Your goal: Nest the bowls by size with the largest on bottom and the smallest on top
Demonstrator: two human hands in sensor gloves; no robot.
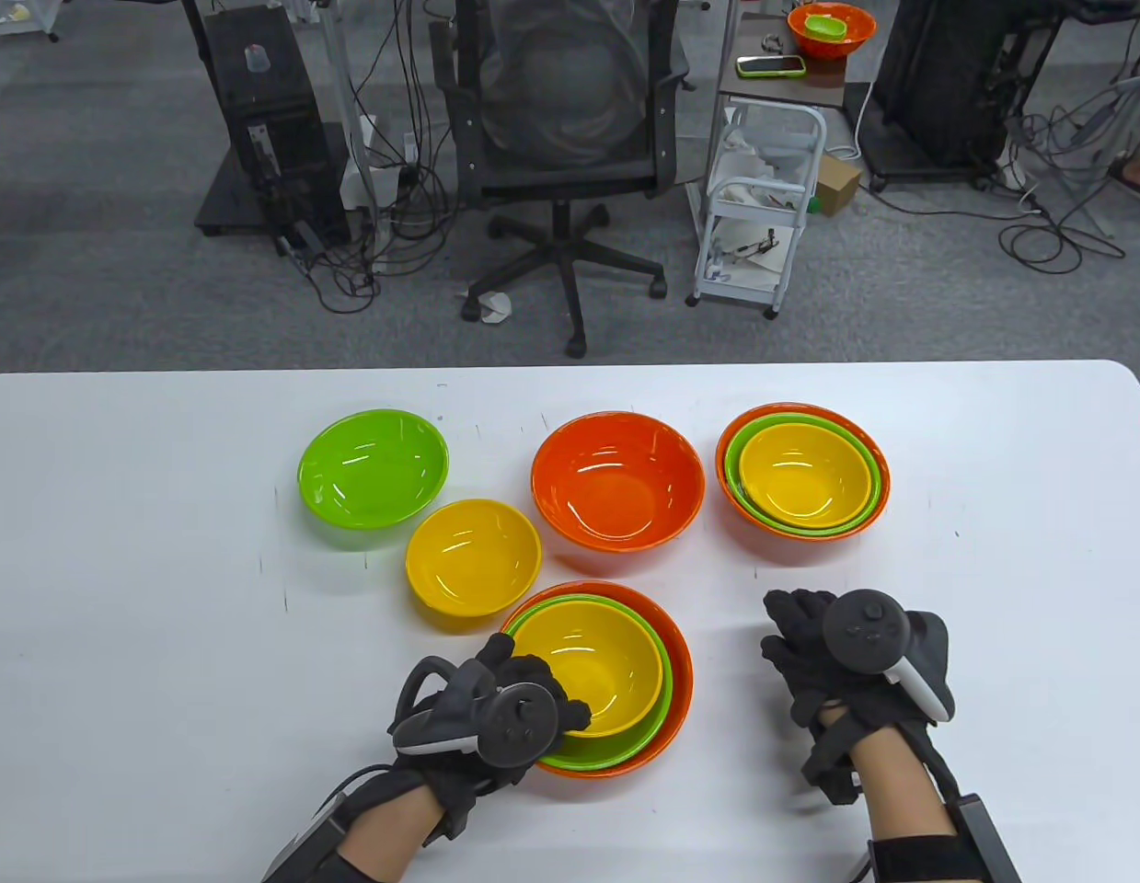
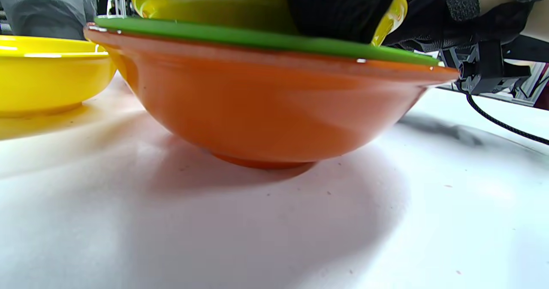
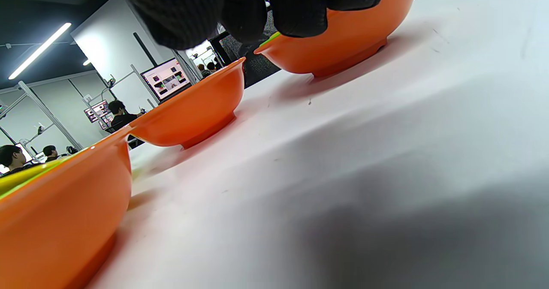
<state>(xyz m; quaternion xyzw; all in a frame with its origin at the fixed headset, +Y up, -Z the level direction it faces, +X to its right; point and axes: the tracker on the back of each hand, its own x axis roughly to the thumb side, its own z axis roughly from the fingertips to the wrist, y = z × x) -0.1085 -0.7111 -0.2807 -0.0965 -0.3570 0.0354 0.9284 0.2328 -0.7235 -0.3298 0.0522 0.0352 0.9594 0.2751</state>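
Beyond the white table (image 1: pixel 165 644), a black mesh-backed office chair on a five-star wheeled base (image 1: pixel 570 138) stands on grey carpet, with a crumpled white paper (image 1: pixel 489 306) lying on the floor just beside its base. To its left is a black equipment stand with tangled black cables (image 1: pixel 275 138), and to its right a white wheeled metal trolley (image 1: pixel 763 212). A green-cased phone (image 1: pixel 770 65) lies on the trolley's top, and a small brown cardboard box (image 1: pixel 836 182) sits on the floor near the trolley.

Glossy, smooth plastic is seen in the orange bowl (image 1: pixel 617 478), the green bowl (image 1: pixel 373 467) and the yellow bowl (image 1: pixel 473 561) beside it. Matt black knitted cloth covers the left hand (image 1: pixel 482 708). The white table (image 1: pixel 128 589) looks smooth and matt.
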